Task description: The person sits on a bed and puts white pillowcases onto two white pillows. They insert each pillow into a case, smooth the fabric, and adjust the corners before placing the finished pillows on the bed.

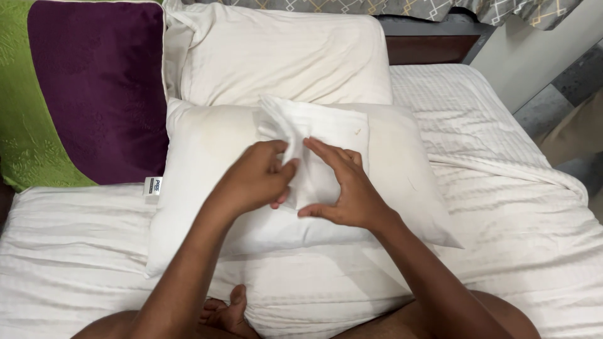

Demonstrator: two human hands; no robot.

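A folded white cloth point(326, 129) lies on top of a white pillow point(207, 163) in the middle of the bed. My left hand point(257, 179) pinches a raised fold of the cloth between thumb and fingers. Just to its right, my right hand point(345, 188) rests on the cloth with fingers spread and thumb along the lower edge. Both forearms reach in from the bottom of the view.
A second white pillow point(282, 53) lies behind the first. A purple and green cushion point(81, 88) stands at the left. White striped bedding point(515, 207) covers the bed. My foot point(229, 314) and knees show at the bottom edge. The bed's right edge meets a wall point(534, 56).
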